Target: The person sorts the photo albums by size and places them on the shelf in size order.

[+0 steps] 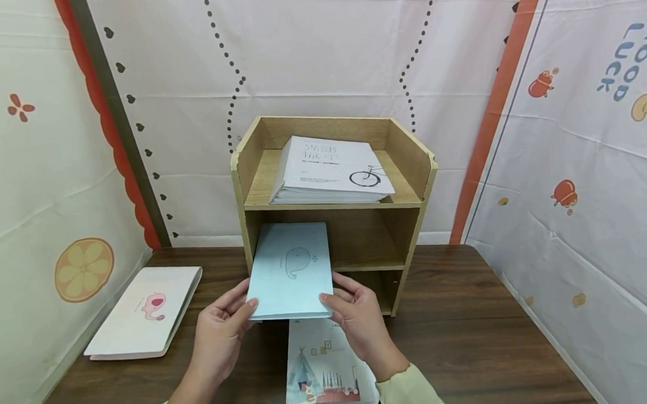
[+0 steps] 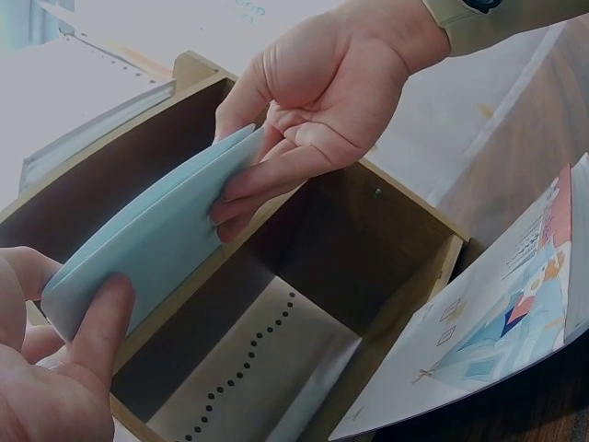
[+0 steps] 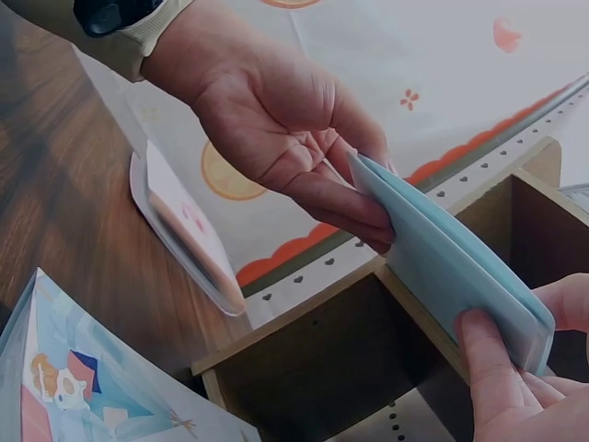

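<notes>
- Pale blue notebook (image 1: 289,274) in the head view, whale on the cover: far end in the middle slot of the rack (image 1: 332,209), near end poking out toward me.
- Same view: my left hand (image 1: 223,335) pinches the left edge, my right hand (image 1: 359,319) pinches the right edge, thumbs on top. White book (image 1: 333,168) sits on the top shelf, tent book (image 1: 327,369) is in front of the rack, elephant book (image 1: 143,315) is off left on the table (image 1: 473,328).
- My take for this bit: thumbs at the same height, so neither side dips and snags. It's nearer the slot's left wall, so I'd watch that corner.
- Left wrist view: fingers of both hands are on the underside, with a shelf board just below. Can't tell if it's touching. I'd carry it a hair high, not drag it.
- Right wrist view: same two-handed grip, other angle. The covers look slightly parted at the near edge, so a light squeeze should stop them fanning. Too hard and I reckon it bows.
</notes>
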### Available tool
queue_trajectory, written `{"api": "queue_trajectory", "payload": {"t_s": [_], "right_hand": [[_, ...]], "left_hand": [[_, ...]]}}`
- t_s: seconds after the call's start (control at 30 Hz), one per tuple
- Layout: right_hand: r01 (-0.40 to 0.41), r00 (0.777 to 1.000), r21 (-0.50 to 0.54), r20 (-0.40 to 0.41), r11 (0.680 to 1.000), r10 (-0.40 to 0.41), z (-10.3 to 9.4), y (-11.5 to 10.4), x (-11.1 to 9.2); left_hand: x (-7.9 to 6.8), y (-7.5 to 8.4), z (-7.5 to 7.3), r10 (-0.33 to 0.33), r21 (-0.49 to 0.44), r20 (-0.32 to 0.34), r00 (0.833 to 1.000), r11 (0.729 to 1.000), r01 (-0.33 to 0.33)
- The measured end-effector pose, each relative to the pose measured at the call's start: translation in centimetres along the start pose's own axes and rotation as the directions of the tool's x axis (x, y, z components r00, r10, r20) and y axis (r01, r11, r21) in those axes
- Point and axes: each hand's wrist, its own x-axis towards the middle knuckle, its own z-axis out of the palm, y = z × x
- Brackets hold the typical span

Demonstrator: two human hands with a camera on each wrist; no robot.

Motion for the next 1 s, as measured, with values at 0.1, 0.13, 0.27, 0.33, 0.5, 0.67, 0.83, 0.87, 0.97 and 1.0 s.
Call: {"api": "queue_trajectory", "payload": {"t_s": [0.1, 0.13, 0.27, 0.33, 0.5, 0.67, 0.83, 0.87, 0.97, 1.0], "right_hand": [[0.006, 1.000, -0.007, -0.006, 1.000, -0.006, 0.0, 0.1, 0.0], [0.007, 1.000, -0.007, -0.008, 1.000, -0.007, 0.1, 0.1, 0.0], [0.017, 1.000, -0.015, -0.009, 1.000, -0.017, 0.1, 0.1, -0.1], [0.020, 1.000, -0.022, -0.009, 1.000, -0.021, 0.2, 0.1, -0.1], [0.021, 1.000, -0.043, 0.000, 0.999, -0.021, 0.1, 0.1, -0.1], [0.025, 0.999, -0.074, 0.024, 0.997, -0.023, -0.1, 0.1, 0.0], [0.049, 0.997, -0.122, 0.066, 0.991, -0.041, -0.3, 0.0, 0.0], [0.056, 0.996, -0.126, 0.078, 0.990, -0.046, -0.4, 0.0, 0.0], [0.063, 0.993, -0.121, 0.112, 0.991, -0.049, -0.6, -0.1, 0.1], [0.062, 0.991, -0.118, 0.123, 0.991, -0.048, -0.6, -0.1, 0.1]], "left_hand": [[0.0, 0.1, 0.0, -0.004, 0.001, -0.001, 1.000, 1.000, 0.004], [-0.1, 0.1, 0.0, -0.008, 0.000, 0.000, 1.000, 1.000, 0.008], [-0.1, 0.3, 0.0, -0.028, 0.002, 0.001, 1.000, 1.000, 0.028], [-0.1, 0.4, 0.0, -0.041, 0.008, 0.006, 0.999, 0.999, 0.041], [-0.1, 0.5, -0.1, -0.063, 0.015, 0.022, 0.998, 0.998, 0.063], [0.0, 0.3, -0.6, -0.045, -0.019, 0.073, 0.996, 0.999, 0.047], [0.1, 0.2, -1.1, -0.004, -0.053, 0.161, 0.987, 0.998, 0.013], [0.1, 0.2, -1.2, 0.001, -0.056, 0.173, 0.985, 0.998, 0.009], [0.1, 0.3, -1.3, -0.003, -0.060, 0.194, 0.981, 0.998, 0.015], [0.0, 0.3, -1.3, -0.006, -0.058, 0.196, 0.980, 0.998, 0.017]]}}
